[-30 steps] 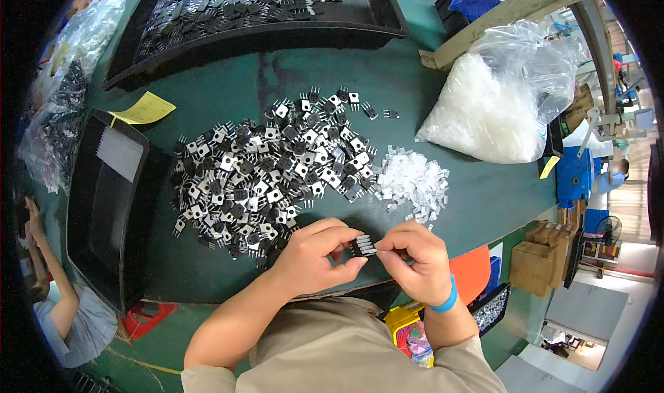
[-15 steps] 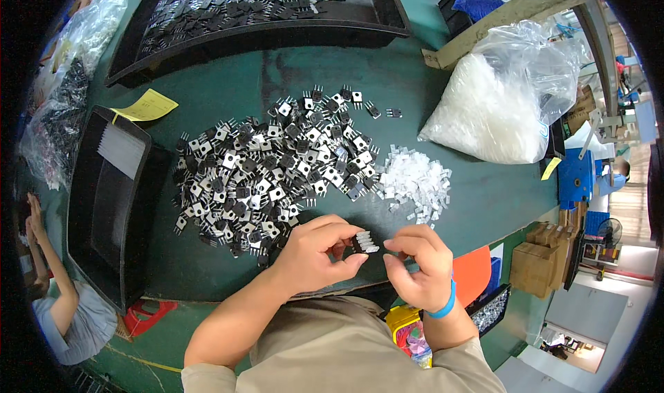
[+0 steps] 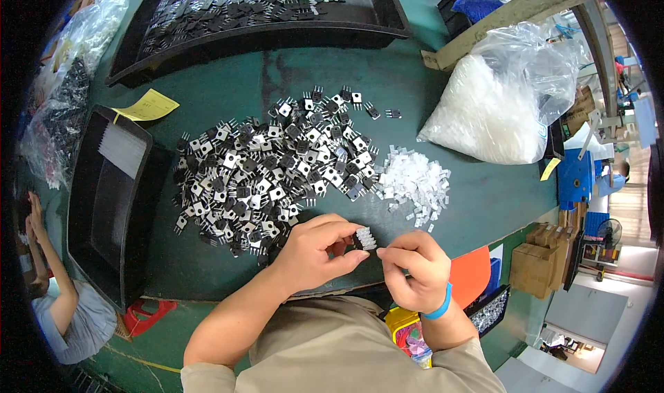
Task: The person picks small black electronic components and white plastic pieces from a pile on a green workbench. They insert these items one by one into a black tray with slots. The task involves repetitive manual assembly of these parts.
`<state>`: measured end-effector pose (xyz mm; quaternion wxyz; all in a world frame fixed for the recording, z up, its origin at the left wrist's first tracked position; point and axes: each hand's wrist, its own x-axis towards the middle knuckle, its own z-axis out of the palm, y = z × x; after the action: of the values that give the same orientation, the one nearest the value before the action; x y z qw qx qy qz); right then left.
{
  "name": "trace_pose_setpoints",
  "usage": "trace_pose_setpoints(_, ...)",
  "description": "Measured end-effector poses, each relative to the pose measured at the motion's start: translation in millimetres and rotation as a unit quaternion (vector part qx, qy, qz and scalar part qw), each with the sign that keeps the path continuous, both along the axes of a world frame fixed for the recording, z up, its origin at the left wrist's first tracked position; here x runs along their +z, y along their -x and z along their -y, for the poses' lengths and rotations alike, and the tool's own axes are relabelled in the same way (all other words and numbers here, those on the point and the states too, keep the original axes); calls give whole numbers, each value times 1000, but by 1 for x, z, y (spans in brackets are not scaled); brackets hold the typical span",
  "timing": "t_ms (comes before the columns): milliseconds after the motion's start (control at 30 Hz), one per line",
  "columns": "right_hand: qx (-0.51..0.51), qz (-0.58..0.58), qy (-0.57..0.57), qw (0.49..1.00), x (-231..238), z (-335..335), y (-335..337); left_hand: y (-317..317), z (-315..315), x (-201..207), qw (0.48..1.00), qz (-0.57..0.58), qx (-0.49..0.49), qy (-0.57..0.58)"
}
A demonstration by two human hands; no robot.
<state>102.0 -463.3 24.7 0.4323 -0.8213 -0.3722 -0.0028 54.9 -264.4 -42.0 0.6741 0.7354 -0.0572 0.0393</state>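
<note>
Between the thumb and fingers of my left hand (image 3: 315, 251) is a small stack of black transistors (image 3: 365, 239), set side by side, with whitish translucent sleeves at their right ends. My right hand (image 3: 420, 272), with a blue band at the wrist, is closed in a pinch right beside the sleeved ends; whatever its fingertips hold is too small to make out. Beyond my hands spreads a large heap of loose transistors (image 3: 266, 175), black with silvery faces and thin leads. Right of that heap lies a smaller pile of clear-white sleeves (image 3: 415, 178).
A long black tray (image 3: 277, 34) of transistors stands at the far side. At the left is a black bin (image 3: 86, 234) with a yellow tag (image 3: 146, 106). A plastic bag (image 3: 484, 113) of white pieces sits at the right. Another person's arm (image 3: 52, 248) shows far left.
My right hand has moved slightly left and its fingers have closed to a pinch against the sleeved ends. My left hand keeps its hold, the stack turned slightly.
</note>
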Motion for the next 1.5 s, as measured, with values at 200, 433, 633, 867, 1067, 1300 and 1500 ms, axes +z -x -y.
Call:
trace_pose_setpoints(200,0,4,2,1000,-4,-2,2,0,-1,-1,1000,10,1,-12)
trace_pose_setpoints(433,3,8,9,1000,-3,0,4,1,0,0,1000,1,-3,1)
trace_pose_setpoints(633,8,-198,-29,980,-4,-1,-1,4,-1,-1,997,73,-13,-9)
trace_pose_setpoints(867,47,-130,-16,990,3,-13,0,17,-10,27,992,100,14,-78)
trace_pose_setpoints(1067,106,-105,-33,988,9,-41,5,47,-42,61,998,23,25,-51)
trace_pose_setpoints(1300,230,-102,-9,968,17,-90,22,95,-87,88,993,-30,51,-104)
trace_pose_setpoints(1500,305,-122,15,945,20,-127,39,132,-118,103,977,-21,65,-203)
